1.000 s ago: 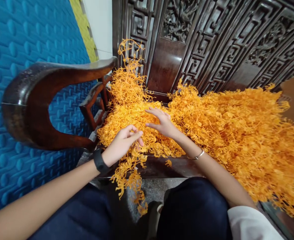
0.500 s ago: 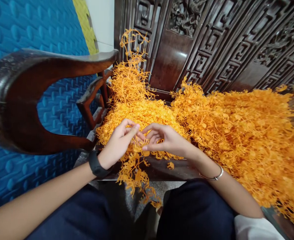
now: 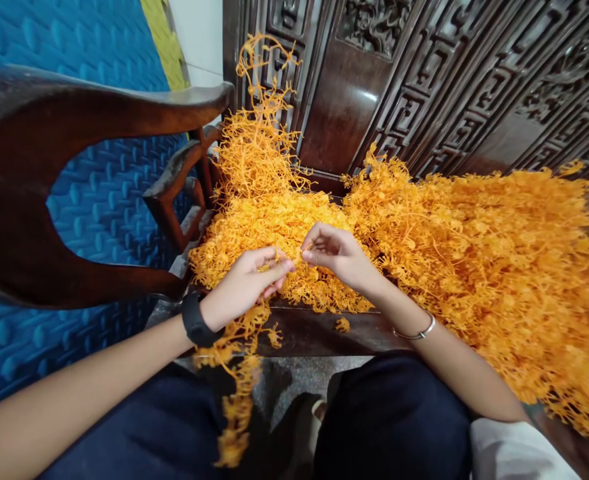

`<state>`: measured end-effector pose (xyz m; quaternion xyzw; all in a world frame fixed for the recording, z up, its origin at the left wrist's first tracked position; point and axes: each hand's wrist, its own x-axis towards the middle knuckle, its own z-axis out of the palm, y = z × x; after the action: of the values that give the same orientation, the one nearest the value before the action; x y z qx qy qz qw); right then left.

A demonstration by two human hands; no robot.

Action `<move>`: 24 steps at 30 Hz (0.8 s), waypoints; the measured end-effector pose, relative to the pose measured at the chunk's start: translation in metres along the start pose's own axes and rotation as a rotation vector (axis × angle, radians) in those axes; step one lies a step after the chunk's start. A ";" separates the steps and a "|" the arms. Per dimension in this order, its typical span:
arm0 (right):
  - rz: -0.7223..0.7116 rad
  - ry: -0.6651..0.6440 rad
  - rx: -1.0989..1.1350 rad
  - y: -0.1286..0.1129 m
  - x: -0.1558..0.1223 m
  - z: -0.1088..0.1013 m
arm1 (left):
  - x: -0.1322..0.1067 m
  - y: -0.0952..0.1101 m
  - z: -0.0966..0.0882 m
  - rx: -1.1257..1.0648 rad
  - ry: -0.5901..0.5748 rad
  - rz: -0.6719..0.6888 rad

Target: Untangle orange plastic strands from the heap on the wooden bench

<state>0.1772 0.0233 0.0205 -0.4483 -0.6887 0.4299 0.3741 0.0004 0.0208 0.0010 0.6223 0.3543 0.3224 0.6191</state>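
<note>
1. A bumpy blue foam mat (image 3: 99, 200) lies behind a glossy, curved wooden armrest (image 3: 74, 127).
2. The left hand (image 3: 247, 280) is closed on a tangled orange strand (image 3: 239, 380) that dangles over the seat (image 3: 314, 337) edge toward the floor. It looks like thin, wiry plastic and could snag and snap.
3. The right hand (image 3: 339, 257) pinches a small sprig (image 3: 307, 250) in narrow fingertips at the front of the pile, just beside the left fingertips.
4. The orange pile (image 3: 499, 267) is branching and interlocked. A tug on one piece may drag others off the seat.
5. The dark backrest (image 3: 449, 80) is carved fretwork.
</note>
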 end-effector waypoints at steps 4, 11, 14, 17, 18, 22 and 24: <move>0.030 0.119 0.026 0.008 0.006 -0.010 | -0.001 -0.007 0.001 0.030 0.111 0.086; -0.103 0.584 -0.053 0.027 0.011 -0.056 | -0.011 -0.008 0.005 -0.016 0.104 -0.059; -0.111 0.448 -0.198 0.038 0.016 -0.049 | -0.009 -0.007 0.005 -0.045 0.093 -0.041; -0.176 0.388 -0.405 0.040 0.019 -0.036 | -0.007 -0.007 0.005 -0.074 0.117 -0.018; -0.207 0.383 -0.459 0.037 0.019 -0.033 | -0.006 -0.007 0.004 -0.081 0.126 -0.019; -0.195 0.201 -0.412 0.009 0.007 -0.024 | -0.007 -0.006 0.003 -0.099 0.144 -0.030; -0.125 0.009 -0.368 -0.007 -0.001 -0.019 | -0.008 -0.004 0.002 -0.113 0.148 -0.026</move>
<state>0.1926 0.0257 0.0332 -0.4674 -0.7804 0.2708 0.3149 -0.0018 0.0131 -0.0033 0.5559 0.3884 0.3789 0.6297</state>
